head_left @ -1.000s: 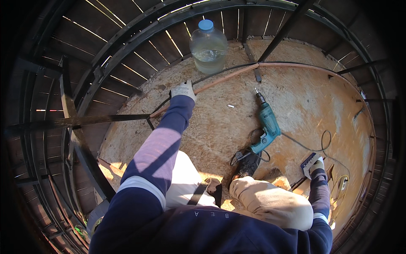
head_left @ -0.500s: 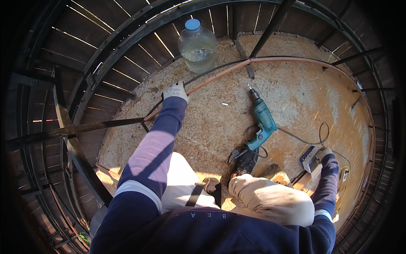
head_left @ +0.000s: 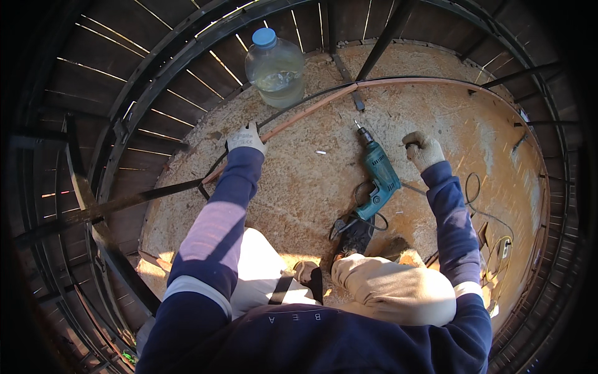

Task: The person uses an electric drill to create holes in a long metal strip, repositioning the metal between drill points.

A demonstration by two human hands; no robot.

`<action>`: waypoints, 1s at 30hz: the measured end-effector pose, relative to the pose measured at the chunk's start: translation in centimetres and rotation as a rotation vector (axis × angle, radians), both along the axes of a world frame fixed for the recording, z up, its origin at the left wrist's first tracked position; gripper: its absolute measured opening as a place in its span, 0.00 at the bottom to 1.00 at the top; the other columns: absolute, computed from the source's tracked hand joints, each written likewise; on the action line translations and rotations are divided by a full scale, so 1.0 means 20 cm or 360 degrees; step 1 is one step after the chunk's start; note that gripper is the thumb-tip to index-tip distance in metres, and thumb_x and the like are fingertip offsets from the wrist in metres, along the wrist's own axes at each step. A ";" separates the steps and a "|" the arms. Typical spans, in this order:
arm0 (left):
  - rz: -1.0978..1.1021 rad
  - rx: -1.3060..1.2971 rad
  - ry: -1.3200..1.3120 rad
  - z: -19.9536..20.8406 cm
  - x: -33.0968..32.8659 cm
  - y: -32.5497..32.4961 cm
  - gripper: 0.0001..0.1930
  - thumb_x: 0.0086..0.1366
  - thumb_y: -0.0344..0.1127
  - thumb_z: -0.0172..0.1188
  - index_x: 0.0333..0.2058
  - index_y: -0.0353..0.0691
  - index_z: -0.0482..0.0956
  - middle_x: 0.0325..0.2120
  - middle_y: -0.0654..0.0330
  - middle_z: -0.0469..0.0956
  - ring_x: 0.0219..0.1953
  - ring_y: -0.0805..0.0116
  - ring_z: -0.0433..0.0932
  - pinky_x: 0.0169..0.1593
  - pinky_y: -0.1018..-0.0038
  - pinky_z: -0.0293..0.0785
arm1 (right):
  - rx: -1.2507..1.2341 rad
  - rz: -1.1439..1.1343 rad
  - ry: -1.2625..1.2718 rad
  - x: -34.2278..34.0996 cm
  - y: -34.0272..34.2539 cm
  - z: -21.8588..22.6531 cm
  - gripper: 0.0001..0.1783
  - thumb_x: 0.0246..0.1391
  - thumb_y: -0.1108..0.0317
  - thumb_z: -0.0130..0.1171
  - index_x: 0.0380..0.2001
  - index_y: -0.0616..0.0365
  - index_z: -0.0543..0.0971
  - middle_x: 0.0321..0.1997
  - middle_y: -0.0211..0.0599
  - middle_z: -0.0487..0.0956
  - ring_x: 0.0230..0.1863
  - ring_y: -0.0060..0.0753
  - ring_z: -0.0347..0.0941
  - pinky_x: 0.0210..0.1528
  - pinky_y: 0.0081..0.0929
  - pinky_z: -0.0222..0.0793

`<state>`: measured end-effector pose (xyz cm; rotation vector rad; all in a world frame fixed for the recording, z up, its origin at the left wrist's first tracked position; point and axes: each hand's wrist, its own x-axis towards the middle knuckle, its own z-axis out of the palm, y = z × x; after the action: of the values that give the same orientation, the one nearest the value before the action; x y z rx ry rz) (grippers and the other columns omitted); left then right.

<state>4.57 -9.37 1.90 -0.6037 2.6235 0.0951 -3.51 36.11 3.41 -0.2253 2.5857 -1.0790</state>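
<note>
My left hand (head_left: 246, 138), in a pale work glove, is closed around a reddish-brown strip (head_left: 311, 111) and the dark thin bar that runs beside it. The strip bends near a dark metal crosspiece (head_left: 357, 100). My right hand (head_left: 425, 151), gloved too, hovers over the board with its fingers curled together; whatever lies in them is too small to name. Left of it a teal power drill (head_left: 381, 171) lies on the board, its bit pointing away from me. A small white piece (head_left: 321, 152) lies between my hands.
A large clear bottle with a blue cap (head_left: 264, 37) stands at the far side, partly filled. Dark metal bars (head_left: 137, 192) cross at the left, and a round slatted frame encloses the rusty board (head_left: 286, 206). The drill's cord (head_left: 473, 187) loops at the right, near my knees.
My right hand has left the small box at the lower right and moved up and left, to the right of the drill. My left hand keeps its hold on the strip.
</note>
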 end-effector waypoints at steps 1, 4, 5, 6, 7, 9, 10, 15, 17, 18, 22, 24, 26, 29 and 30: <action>0.0002 0.0012 -0.0015 0.00 -0.01 0.01 0.39 0.56 0.53 0.71 0.62 0.42 0.70 0.51 0.50 0.81 0.55 0.51 0.79 0.59 0.54 0.72 | -0.0153 -0.0116 -0.0238 -0.02 -0.06 -0.06 0.11 0.52 0.76 0.54 0.37 0.61 0.83 0.30 0.38 0.82 0.32 0.32 0.82 0.37 0.29 0.78; 0.0000 0.0035 -0.0037 -0.02 -0.03 0.04 0.39 0.56 0.53 0.72 0.62 0.42 0.71 0.52 0.50 0.80 0.55 0.51 0.79 0.59 0.55 0.72 | -0.0610 -0.0352 -0.0491 -0.06 -0.25 -0.18 0.12 0.55 0.77 0.53 0.42 0.63 0.81 0.31 0.36 0.81 0.30 0.29 0.80 0.34 0.25 0.77; 0.0002 0.0027 -0.0029 -0.03 -0.03 0.03 0.39 0.56 0.53 0.72 0.62 0.42 0.71 0.51 0.50 0.80 0.55 0.52 0.79 0.59 0.55 0.72 | -0.0605 -0.0342 -0.0468 -0.09 -0.30 -0.23 0.13 0.55 0.77 0.53 0.43 0.63 0.81 0.31 0.37 0.81 0.30 0.28 0.80 0.34 0.25 0.77; 0.0001 0.0022 -0.0022 -0.04 -0.03 0.02 0.39 0.56 0.53 0.72 0.62 0.42 0.71 0.51 0.50 0.80 0.55 0.52 0.79 0.59 0.55 0.72 | -0.0597 -0.0333 -0.0444 -0.12 -0.35 -0.28 0.14 0.55 0.77 0.52 0.44 0.63 0.81 0.31 0.37 0.81 0.30 0.28 0.80 0.35 0.25 0.77; -0.0007 -0.0003 -0.0017 -0.05 -0.02 0.01 0.39 0.56 0.53 0.72 0.62 0.42 0.71 0.51 0.50 0.80 0.55 0.52 0.79 0.59 0.56 0.72 | -0.0596 -0.0320 -0.0422 -0.15 -0.40 -0.31 0.15 0.56 0.77 0.52 0.45 0.63 0.81 0.31 0.37 0.81 0.31 0.28 0.80 0.35 0.25 0.77; -0.0019 -0.0061 -0.0009 -0.06 0.00 -0.02 0.39 0.55 0.53 0.72 0.62 0.42 0.72 0.51 0.49 0.80 0.55 0.52 0.79 0.59 0.57 0.72 | -0.0480 -0.0188 -0.0351 -0.18 -0.52 -0.28 0.17 0.55 0.76 0.52 0.47 0.60 0.83 0.32 0.36 0.82 0.34 0.28 0.81 0.39 0.27 0.77; -0.0029 -0.0058 -0.0032 -0.06 -0.01 -0.02 0.38 0.57 0.54 0.71 0.62 0.42 0.71 0.51 0.50 0.80 0.54 0.53 0.79 0.59 0.56 0.72 | -0.0366 -0.0126 -0.0320 -0.20 -0.56 -0.24 0.18 0.55 0.76 0.52 0.47 0.60 0.83 0.33 0.36 0.82 0.34 0.29 0.80 0.39 0.28 0.77; -0.0051 0.0005 -0.0124 -0.09 -0.02 -0.02 0.38 0.61 0.55 0.68 0.65 0.44 0.68 0.52 0.51 0.79 0.55 0.53 0.79 0.60 0.54 0.70 | 0.0041 0.0137 -0.0162 -0.33 -0.55 -0.35 0.17 0.51 0.73 0.54 0.42 0.53 0.86 0.39 0.43 0.86 0.43 0.44 0.83 0.48 0.36 0.77; -0.0032 0.0016 -0.0143 -0.06 -0.03 -0.01 0.38 0.62 0.56 0.67 0.66 0.44 0.67 0.54 0.51 0.77 0.56 0.52 0.79 0.61 0.53 0.69 | 0.0026 0.0190 -0.0224 -0.35 -0.56 -0.36 0.17 0.50 0.73 0.55 0.41 0.52 0.87 0.40 0.45 0.86 0.45 0.48 0.83 0.49 0.38 0.77; -0.0023 0.0024 -0.0153 -0.06 -0.03 0.00 0.39 0.62 0.56 0.67 0.66 0.44 0.67 0.55 0.51 0.77 0.56 0.52 0.78 0.61 0.53 0.68 | 0.0077 0.0274 -0.0176 -0.36 -0.57 -0.36 0.17 0.49 0.72 0.55 0.41 0.52 0.87 0.40 0.46 0.86 0.45 0.48 0.83 0.49 0.38 0.77; -0.0043 -0.0038 0.0042 -0.08 0.00 -0.01 0.36 0.56 0.53 0.72 0.59 0.41 0.73 0.48 0.49 0.81 0.53 0.52 0.79 0.57 0.57 0.73 | 0.0348 0.0572 -0.0123 -0.42 -0.58 -0.33 0.16 0.48 0.72 0.57 0.40 0.53 0.87 0.39 0.47 0.86 0.45 0.48 0.83 0.49 0.38 0.77; -0.0042 -0.0047 0.0023 -0.10 0.00 -0.01 0.36 0.56 0.53 0.72 0.59 0.41 0.73 0.48 0.49 0.81 0.53 0.51 0.79 0.57 0.57 0.73 | 0.0443 0.0627 -0.0118 -0.43 -0.58 -0.32 0.16 0.48 0.73 0.57 0.40 0.53 0.87 0.39 0.47 0.86 0.45 0.48 0.83 0.49 0.37 0.77; -0.0027 -0.0027 0.0008 -0.09 0.00 -0.02 0.36 0.56 0.53 0.72 0.59 0.41 0.73 0.48 0.49 0.80 0.53 0.51 0.79 0.57 0.56 0.73 | 0.0453 0.0611 -0.0056 -0.42 -0.58 -0.32 0.16 0.48 0.73 0.57 0.39 0.54 0.87 0.40 0.47 0.86 0.46 0.47 0.82 0.49 0.37 0.77; -0.0024 -0.0014 0.0015 -0.10 0.00 -0.03 0.36 0.55 0.53 0.72 0.58 0.41 0.73 0.49 0.49 0.80 0.53 0.51 0.79 0.57 0.56 0.73 | -0.0009 0.0346 -0.0080 -0.36 -0.55 -0.30 0.15 0.47 0.73 0.57 0.39 0.54 0.87 0.40 0.47 0.86 0.47 0.48 0.82 0.50 0.37 0.77; -0.0026 -0.0013 0.0022 -0.10 0.00 -0.03 0.36 0.55 0.52 0.73 0.58 0.41 0.73 0.49 0.49 0.80 0.53 0.51 0.79 0.57 0.56 0.73 | 0.0021 0.0357 -0.0112 -0.34 -0.53 -0.31 0.16 0.47 0.74 0.56 0.39 0.56 0.86 0.39 0.47 0.85 0.44 0.47 0.82 0.48 0.37 0.77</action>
<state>4.51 -9.96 -0.18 -0.5866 2.6430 0.0836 -10.38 25.57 -2.70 -0.4538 2.4354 -0.9710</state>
